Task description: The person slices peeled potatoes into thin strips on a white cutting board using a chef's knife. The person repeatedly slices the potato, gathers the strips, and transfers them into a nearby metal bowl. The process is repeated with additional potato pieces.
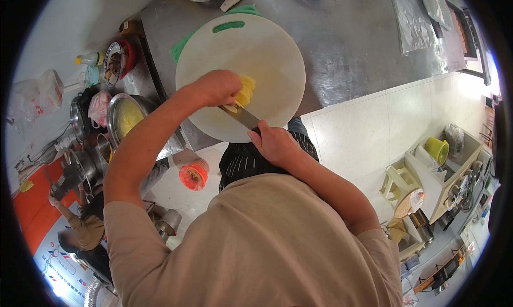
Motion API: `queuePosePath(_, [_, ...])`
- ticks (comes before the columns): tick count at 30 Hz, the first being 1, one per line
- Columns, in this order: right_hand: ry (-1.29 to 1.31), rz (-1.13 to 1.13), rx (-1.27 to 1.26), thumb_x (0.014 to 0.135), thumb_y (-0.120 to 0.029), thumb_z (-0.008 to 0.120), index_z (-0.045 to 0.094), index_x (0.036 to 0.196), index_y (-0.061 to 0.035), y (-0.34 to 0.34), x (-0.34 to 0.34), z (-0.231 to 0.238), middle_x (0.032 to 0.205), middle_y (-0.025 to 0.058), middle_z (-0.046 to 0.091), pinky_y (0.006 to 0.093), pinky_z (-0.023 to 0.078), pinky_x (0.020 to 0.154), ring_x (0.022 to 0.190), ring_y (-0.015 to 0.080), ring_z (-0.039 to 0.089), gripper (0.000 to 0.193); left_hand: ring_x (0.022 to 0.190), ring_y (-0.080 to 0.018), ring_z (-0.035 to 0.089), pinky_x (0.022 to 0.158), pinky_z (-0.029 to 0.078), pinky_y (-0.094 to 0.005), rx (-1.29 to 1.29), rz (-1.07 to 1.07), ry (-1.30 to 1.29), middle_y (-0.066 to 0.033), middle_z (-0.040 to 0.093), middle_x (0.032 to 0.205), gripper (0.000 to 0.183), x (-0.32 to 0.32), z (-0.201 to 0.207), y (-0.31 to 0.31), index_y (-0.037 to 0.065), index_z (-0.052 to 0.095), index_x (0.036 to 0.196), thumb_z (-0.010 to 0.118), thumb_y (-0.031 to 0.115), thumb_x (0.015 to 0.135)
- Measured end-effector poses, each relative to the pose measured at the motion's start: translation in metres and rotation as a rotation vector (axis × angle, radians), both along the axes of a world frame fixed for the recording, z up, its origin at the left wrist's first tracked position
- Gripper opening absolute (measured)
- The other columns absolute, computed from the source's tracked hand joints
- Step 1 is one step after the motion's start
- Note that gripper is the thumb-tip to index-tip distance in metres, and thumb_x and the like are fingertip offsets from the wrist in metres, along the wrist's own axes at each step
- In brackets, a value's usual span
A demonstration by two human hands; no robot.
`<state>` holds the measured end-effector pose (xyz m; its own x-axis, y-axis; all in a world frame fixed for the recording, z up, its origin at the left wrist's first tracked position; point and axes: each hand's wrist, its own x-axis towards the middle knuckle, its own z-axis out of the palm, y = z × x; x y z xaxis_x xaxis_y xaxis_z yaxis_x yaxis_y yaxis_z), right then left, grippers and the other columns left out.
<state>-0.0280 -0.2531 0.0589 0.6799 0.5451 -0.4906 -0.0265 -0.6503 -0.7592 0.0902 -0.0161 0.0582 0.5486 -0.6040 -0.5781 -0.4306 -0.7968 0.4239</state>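
My left hand is curled with its fingers pressed down on a stack of yellow potato slices. The slices fan out past the knuckles, and part of the stack is hidden beneath the hand. With my right hand I grip the dark handle of a kitchen knife. Its wide blade points up and left, with its tip end next to the slices by my left fingertips. All of this is on a round white cutting board, which has a slot near its far edge and lies on a green cloth.
The board stands on a metal table. At the left are a metal bowl of yellow food and a plate. A red basket is on the floor. Another person is at the lower left. A stool stands right.
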Motion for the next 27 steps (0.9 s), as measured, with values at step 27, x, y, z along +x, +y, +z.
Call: queuePosePath(27, [-0.013, 0.004, 0.010, 0.104, -0.039, 0.054, 0.052, 0.104, 0.0015, 0.001, 0.002, -0.002, 0.079, 0.0279, 0.068, 0.0569, 0.054, 0.074, 0.079, 0.0486, 0.067, 0.041, 0.082, -0.0299, 0.067, 0.073, 0.052, -0.0410, -0.135, 0.014, 0.057, -0.0091, 0.067, 0.085, 0.009, 0.012, -0.003, 0.029, 0.007, 0.076, 0.084, 0.076, 0.007, 0.076])
